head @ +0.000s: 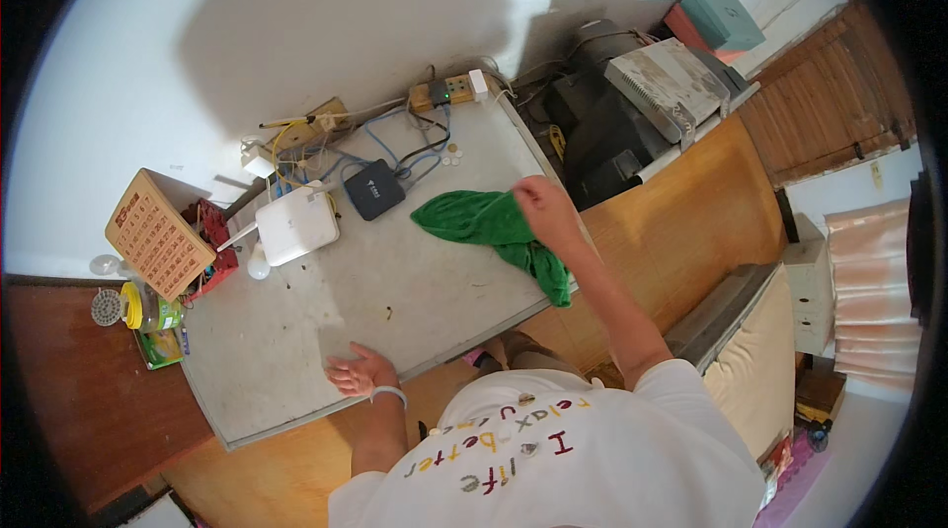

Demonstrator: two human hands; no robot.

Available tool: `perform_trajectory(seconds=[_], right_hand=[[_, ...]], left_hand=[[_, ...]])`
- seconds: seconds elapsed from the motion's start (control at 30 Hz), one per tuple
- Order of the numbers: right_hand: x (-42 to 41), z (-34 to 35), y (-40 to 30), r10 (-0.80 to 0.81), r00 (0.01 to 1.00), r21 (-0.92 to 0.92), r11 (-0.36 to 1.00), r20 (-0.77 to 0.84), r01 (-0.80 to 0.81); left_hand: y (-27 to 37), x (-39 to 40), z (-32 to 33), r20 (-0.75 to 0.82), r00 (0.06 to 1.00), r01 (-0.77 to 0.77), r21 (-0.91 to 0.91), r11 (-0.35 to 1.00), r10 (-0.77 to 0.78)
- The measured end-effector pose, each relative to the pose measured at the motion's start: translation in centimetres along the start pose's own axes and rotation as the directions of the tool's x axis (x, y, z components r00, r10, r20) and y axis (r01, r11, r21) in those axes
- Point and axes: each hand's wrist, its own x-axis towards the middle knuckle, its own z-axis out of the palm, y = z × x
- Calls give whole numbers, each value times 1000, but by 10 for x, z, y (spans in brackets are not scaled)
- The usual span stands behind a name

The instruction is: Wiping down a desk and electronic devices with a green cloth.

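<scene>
A green cloth (474, 217) lies bunched on the grey tabletop (437, 298), and one end drapes over the front edge. My right hand (546, 213) is at the cloth's right part with the fingers curled; whether any fabric is pinched in them is hidden. Near the front edge of the table, my left hand (361, 372) is held palm partly up, fingers apart, with nothing in it. A grey band circles that wrist. Dark crumbs (389, 313) dot the surface between the hands.
A black set-top box (375, 189), a white router (298, 224) with tangled cables, and a light bulb (258, 263) occupy the back left. Coins (452, 155) lie near a power strip (453, 91). A desk calendar (159, 235) and a yellow-lidded jar (152, 306) stand at left. A dusty box (666, 87) sits right.
</scene>
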Motion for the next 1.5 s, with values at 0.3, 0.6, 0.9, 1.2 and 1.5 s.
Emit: perform_trajectory(seconds=[0.3,0.6,0.9,1.2,1.5], right_hand=[[8,110,28,-157,805,-304,871,572,386],[-81,63,38,102,912,-667,714,397,211],[0,83,80,42,951,-682,706,305,188],[134,105,63,214,942,-783,618,257,73],[74,72,71,108,866,-727,599,489,336]], left_hand=[[9,-1,-7,57,998,19,-39,999,-17],[3,1,-5,61,998,26,-7,1000,-26],[1,0,-7,-18,1000,-15,-4,1000,15],[4,-1,-5,31,1000,3,-4,1000,-3],[0,0,1,-4,1000,-4,-22,1000,4]])
